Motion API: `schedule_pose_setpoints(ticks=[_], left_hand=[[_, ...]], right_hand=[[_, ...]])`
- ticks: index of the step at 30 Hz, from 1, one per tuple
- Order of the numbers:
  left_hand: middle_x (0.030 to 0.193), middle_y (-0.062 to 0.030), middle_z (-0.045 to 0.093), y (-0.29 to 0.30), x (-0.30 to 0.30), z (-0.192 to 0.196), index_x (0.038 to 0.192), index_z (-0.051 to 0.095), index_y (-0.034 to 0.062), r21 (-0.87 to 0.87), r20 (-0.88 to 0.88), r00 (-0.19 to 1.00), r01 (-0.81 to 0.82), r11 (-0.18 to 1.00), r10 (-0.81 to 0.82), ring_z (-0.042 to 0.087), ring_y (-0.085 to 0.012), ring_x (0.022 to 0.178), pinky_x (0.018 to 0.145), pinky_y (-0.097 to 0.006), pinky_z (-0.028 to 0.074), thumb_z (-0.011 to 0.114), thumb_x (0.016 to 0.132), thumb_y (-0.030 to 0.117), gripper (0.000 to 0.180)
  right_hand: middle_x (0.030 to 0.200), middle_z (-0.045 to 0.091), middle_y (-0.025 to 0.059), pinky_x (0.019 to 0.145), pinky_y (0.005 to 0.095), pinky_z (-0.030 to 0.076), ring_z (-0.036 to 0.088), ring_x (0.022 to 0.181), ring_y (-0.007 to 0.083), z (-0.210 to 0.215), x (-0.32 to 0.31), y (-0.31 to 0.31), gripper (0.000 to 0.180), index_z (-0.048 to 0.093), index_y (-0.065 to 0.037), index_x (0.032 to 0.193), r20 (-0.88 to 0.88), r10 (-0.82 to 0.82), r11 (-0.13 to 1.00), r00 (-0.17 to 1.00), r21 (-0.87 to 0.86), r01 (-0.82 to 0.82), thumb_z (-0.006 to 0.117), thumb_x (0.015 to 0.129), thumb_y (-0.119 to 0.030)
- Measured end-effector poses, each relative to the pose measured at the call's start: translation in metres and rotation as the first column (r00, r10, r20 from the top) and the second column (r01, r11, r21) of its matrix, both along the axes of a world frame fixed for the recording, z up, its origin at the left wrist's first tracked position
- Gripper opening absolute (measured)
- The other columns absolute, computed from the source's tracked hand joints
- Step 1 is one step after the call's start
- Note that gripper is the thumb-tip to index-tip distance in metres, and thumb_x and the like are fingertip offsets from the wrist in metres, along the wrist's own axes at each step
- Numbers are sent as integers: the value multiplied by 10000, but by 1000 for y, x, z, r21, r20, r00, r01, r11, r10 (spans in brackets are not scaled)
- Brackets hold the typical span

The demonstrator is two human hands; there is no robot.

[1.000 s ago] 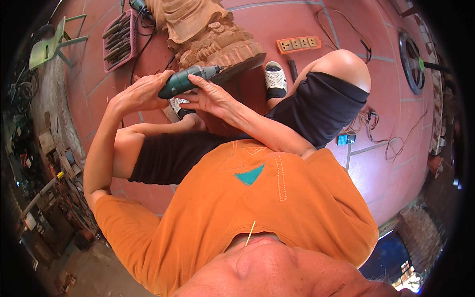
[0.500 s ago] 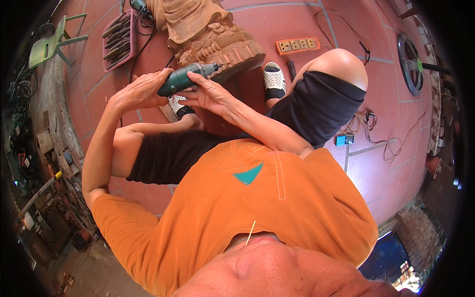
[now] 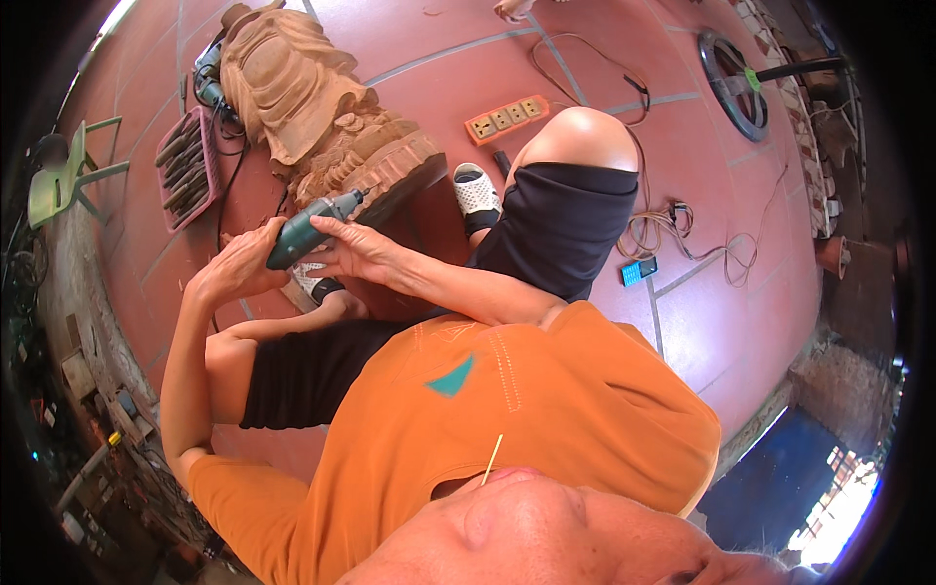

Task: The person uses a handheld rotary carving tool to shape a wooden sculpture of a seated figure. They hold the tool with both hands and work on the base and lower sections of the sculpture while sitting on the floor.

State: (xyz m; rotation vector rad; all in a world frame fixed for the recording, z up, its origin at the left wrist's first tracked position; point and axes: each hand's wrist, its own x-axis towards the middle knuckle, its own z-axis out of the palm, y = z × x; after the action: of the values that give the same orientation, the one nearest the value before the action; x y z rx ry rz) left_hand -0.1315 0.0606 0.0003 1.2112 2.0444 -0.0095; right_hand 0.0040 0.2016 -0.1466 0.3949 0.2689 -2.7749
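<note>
A dark green rotary power tool [image 3: 304, 234] with a grey nose is held between both hands, its tip beside the base of a carved wooden statue [image 3: 292, 107]. My left hand [image 3: 239, 265] is closed round the rear of the tool's body. Nearer the front, my right hand [image 3: 363, 253] grips it with the thumb along the side; some of its fingers are hidden beneath. The statue lies on its side on the tiles, showing carved robe folds and a ridged base. Whether the bit touches the wood I cannot tell.
A pink basket [image 3: 207, 161] of carving tools stands left, near a green chair [image 3: 66, 182]. Another power tool [image 3: 209, 83] lies by the statue. An orange power strip [image 3: 507, 119], a blue phone [image 3: 639, 272] and loose cables [image 3: 643, 232] lie right. Part of another person [image 3: 514, 8] shows at the top.
The view has shifted, so the statue, basket and power strip sit further left and more of the statue shows. Both hands keep their hold on the tool. Part of another person has come into view.
</note>
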Motion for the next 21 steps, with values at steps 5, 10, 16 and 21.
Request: schedule_pose_setpoints(ticks=[5,10,16,21], left_hand=[[1035,-305,641,2,2,1,1189,454,-16,19,1,1000,7,1000,-7,623,-468,1029,849,-517,480,738,725,164,573],[983,-311,638,5,3,6,1129,451,-20,10,16,1000,19,1000,-19,628,-473,986,834,-510,490,739,720,171,535],[975,-312,640,3,2,5,1147,463,-30,-11,34,999,1,1000,0,635,-468,975,837,-506,493,729,716,160,541],[1066,-285,653,5,1,5,1288,454,2,-80,55,998,-24,996,29,622,-444,1054,908,-502,455,756,721,209,675]], right_hand=[[1332,602,104,990,546,530,628,1207,361,4,5,0,526,517,-112,1353,6,2,1000,1000,14,-3,743,939,-344],[1340,610,104,995,534,525,624,1222,348,7,7,2,536,512,-115,1374,9,17,999,1000,28,-18,730,948,-356],[1341,613,102,1004,536,513,618,1230,347,8,7,0,538,514,-121,1373,23,26,999,999,40,-26,731,945,-366],[1330,618,97,1004,541,512,622,1219,343,6,6,1,543,514,-123,1372,12,22,999,1000,33,-22,735,941,-369]])
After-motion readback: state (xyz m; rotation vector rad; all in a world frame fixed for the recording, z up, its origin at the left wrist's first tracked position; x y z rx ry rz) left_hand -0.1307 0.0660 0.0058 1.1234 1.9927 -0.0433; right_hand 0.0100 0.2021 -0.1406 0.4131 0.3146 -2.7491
